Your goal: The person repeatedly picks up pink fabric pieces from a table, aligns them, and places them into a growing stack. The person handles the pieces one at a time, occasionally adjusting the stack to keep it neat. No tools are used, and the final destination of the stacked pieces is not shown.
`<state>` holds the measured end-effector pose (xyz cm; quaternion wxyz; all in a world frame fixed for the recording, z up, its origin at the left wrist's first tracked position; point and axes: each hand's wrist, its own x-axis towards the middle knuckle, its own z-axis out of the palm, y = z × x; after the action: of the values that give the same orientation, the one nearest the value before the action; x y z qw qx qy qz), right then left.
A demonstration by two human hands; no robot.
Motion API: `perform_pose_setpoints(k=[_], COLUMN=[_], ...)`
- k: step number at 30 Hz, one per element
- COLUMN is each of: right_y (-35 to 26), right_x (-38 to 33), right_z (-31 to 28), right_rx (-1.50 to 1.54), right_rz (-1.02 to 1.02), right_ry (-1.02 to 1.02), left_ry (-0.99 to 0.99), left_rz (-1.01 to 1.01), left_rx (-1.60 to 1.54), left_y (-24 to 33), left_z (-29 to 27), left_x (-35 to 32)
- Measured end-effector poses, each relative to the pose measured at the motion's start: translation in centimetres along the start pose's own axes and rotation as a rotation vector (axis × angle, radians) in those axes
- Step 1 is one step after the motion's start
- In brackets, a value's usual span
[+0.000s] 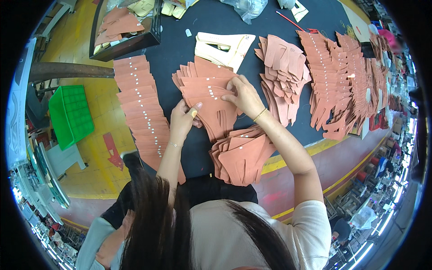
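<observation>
Evidently, the left hand [183, 120] grips the lower left edge of a fanned stack of flat, terracotta, leather-like pieces with small white labels [202, 92], its thumb on top. The right hand [243, 96] rests curled thumb and fingers on the stack's right edge; whether it pinches, I cannot tell. Just below lies a thicker terracotta pile [238, 159]; beyond, cream triangular-framed pieces [234, 50] lie on the dark counter [173, 49].
</observation>
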<state>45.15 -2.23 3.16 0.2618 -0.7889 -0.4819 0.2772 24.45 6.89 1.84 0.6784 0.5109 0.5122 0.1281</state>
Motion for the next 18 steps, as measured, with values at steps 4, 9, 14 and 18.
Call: perform_pose_setpoints(k=[4, 9, 14, 18], right_y=[0.3, 0.4, 0.6, 0.4], right_x=[0.6, 1.2, 1.7, 1.8], right_z=[0.1, 0.0, -0.2, -0.4], right_rx=[0.034, 0.039, -0.173, -0.212], right_rz=[0.028, 0.007, -0.081, -0.077], right_ry=[-0.068, -0.016, 0.098, 0.083], left_ry=[-0.002, 0.028, 0.066, 0.099], left_rz=[0.026, 0.03, 0.002, -0.005], left_rx=[-0.077, -0.011, -0.027, -0.104], left_y=[-0.4, -0.4, -0.4, -0.4], left_z=[0.3, 0.2, 0.4, 0.7], left_x=[0.1, 1.4, 1.9, 1.8])
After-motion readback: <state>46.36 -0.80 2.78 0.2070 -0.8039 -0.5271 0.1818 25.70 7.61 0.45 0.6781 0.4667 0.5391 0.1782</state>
